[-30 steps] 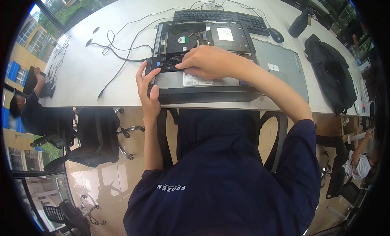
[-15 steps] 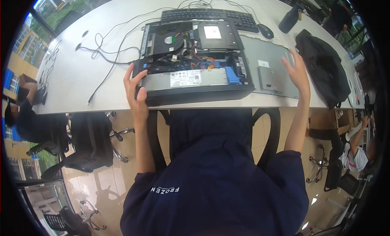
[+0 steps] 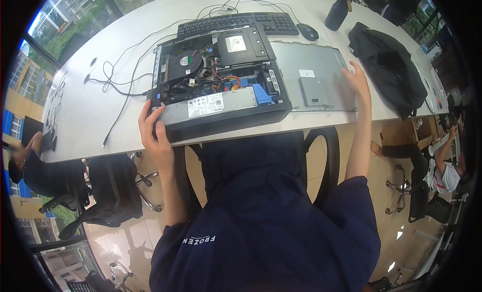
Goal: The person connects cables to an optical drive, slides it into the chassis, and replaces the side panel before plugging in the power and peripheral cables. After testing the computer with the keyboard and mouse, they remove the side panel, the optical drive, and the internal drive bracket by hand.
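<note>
My dark sleeves and hood fill the near view and hide my lap and the chair beneath. My left hand (image 3: 154,136) grasps the near left corner of the open computer case (image 3: 221,98), thumb on its front face and fingers curled round the side, their tips partly hidden. The case sits right at the near edge of the worktop (image 3: 85,121), its front flush with the lip. My right hand (image 3: 357,82) lies released, fingers spread, at the right edge of the grey side panel (image 3: 314,66) just beside the case; whether it presses down I cannot tell. A black bag (image 3: 389,66) crowds that side. Left of the case, bare worktop with loose cables (image 3: 123,76). Beyond, a keyboard (image 3: 231,25) and mouse (image 3: 307,32); the small parts inside the case blur together.
</note>
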The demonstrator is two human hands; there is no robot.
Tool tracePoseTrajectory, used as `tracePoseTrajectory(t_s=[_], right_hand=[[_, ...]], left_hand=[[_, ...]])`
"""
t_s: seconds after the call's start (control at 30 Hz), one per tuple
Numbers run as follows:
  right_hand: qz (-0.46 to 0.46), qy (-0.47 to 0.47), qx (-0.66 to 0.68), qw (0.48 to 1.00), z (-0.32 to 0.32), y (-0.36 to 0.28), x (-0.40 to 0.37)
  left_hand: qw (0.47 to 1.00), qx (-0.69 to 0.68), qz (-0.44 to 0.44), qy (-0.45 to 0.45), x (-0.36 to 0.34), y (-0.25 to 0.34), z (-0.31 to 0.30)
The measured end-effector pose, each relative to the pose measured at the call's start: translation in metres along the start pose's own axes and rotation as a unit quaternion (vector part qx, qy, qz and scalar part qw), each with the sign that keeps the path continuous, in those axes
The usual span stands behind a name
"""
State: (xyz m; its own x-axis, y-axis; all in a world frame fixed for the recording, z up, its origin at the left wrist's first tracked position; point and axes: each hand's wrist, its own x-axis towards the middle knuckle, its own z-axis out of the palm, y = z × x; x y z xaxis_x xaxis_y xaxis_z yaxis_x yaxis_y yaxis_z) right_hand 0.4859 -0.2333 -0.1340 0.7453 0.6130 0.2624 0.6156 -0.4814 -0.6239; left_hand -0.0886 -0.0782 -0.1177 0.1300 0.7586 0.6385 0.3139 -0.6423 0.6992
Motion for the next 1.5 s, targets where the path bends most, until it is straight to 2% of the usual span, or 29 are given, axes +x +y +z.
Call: tracePoseTrajectory(t_s=[0.03, 0.1, 0.13, 0.17, 0.23, 0.27, 0.3, 0.37, 0.4, 0.43, 0.53, 0.63, 0.77, 0.83, 0.87, 0.93, 0.97, 1.03, 1.1, 1.13, 1.23, 1.3, 1.37, 1.43, 1.47, 1.5], right_hand=[[0.001, 0.002, 0.000, 1.000, -0.007, 0.005, 0.004], [0.168, -0.114, 0.171, 0.964, -0.027, 0.008, 0.013], [0.186, -0.143, 0.242, 0.941, -0.041, 0.002, 0.007], [0.184, -0.142, 0.242, 0.942, -0.047, 0.004, 0.008], [0.179, -0.240, 0.288, 0.910, -0.062, 0.004, 0.007], [0.142, -0.307, 0.368, 0.866, -0.067, 0.005, 0.004], [0.143, -0.306, 0.368, 0.866, -0.064, 0.010, 0.003], [0.030, -0.293, 0.269, 0.917, -0.053, 0.024, 0.002], [0.068, -0.269, 0.314, 0.908, -0.056, 0.015, -0.010], [0.067, -0.270, 0.315, 0.908, -0.056, 0.022, -0.014], [-0.003, -0.204, 0.422, 0.883, -0.055, 0.043, -0.017], [0.018, -0.146, 0.492, 0.858, -0.077, 0.028, -0.045], [-0.007, -0.043, 0.415, 0.909, -0.128, 0.023, -0.068], [-0.004, 0.011, 0.434, 0.901, -0.150, 0.007, -0.090], [-0.012, 0.018, 0.457, 0.889, -0.160, 0.004, -0.099], [-0.003, 0.059, 0.460, 0.886, -0.181, 0.006, -0.118], [0.008, 0.097, 0.468, 0.878, -0.185, 0.006, -0.127], [-0.004, 0.082, 0.544, 0.835, -0.194, 0.011, -0.138], [-0.023, 0.042, 0.569, 0.821, -0.191, 0.005, -0.152], [-0.032, 0.026, 0.584, 0.811, -0.188, 0.003, -0.156], [-0.033, -0.025, 0.602, 0.798, -0.167, -0.035, -0.171], [-0.071, -0.146, 0.684, 0.711, -0.138, -0.071, -0.182], [-0.106, -0.160, 0.688, 0.700, -0.108, -0.100, -0.184], [-0.134, -0.167, 0.693, 0.689, -0.083, -0.107, -0.182], [-0.112, -0.184, 0.708, 0.673, -0.070, -0.106, -0.179], [-0.093, -0.200, 0.722, 0.656, -0.061, -0.107, -0.174]], left_hand=[[1.000, -0.001, 0.000, 0.004, 0.000, 0.000, 0.000], [1.000, -0.005, 0.001, 0.007, -0.001, -0.001, 0.001], [1.000, -0.007, 0.000, 0.010, -0.001, -0.002, 0.001], [1.000, -0.008, 0.000, 0.012, -0.001, -0.002, 0.002], [1.000, -0.006, 0.001, 0.014, -0.001, -0.002, 0.002], [1.000, -0.007, 0.001, 0.015, -0.001, -0.002, 0.003], [1.000, -0.009, 0.003, 0.017, -0.001, -0.002, 0.003], [1.000, -0.012, 0.006, 0.018, 0.000, -0.001, 0.004], [1.000, -0.011, 0.007, 0.016, 0.000, -0.001, 0.004], [1.000, -0.008, 0.009, 0.015, 0.000, -0.001, 0.003], [1.000, 0.008, 0.011, 0.004, 0.001, -0.001, 0.000], [1.000, 0.006, 0.005, 0.013, 0.000, 0.002, 0.002], [1.000, 0.019, 0.008, 0.013, -0.003, 0.002, 0.003], [0.978, 0.162, 0.080, 0.105, -0.009, 0.007, 0.009], [0.978, 0.161, 0.080, 0.108, -0.013, 0.012, 0.012], [0.964, 0.051, 0.224, 0.135, -0.025, 0.026, 0.015], [0.964, 0.016, 0.249, 0.091, -0.031, 0.031, 0.017], [0.958, -0.007, 0.284, -0.023, -0.035, 0.052, 0.019], [0.956, -0.045, 0.253, -0.139, -0.031, 0.080, 0.034], [0.943, -0.042, 0.284, -0.168, -0.028, 0.088, 0.041], [0.930, -0.057, 0.328, -0.156, -0.025, 0.095, 0.072], [0.932, -0.188, 0.270, -0.152, -0.025, 0.105, 0.084], [0.921, -0.163, 0.324, -0.142, -0.017, 0.109, 0.094], [0.914, -0.171, 0.336, -0.151, -0.009, 0.094, 0.092], [0.915, -0.212, 0.330, -0.090, -0.012, 0.093, 0.088], [0.918, -0.199, 0.338, -0.067, -0.012, 0.081, 0.084]])
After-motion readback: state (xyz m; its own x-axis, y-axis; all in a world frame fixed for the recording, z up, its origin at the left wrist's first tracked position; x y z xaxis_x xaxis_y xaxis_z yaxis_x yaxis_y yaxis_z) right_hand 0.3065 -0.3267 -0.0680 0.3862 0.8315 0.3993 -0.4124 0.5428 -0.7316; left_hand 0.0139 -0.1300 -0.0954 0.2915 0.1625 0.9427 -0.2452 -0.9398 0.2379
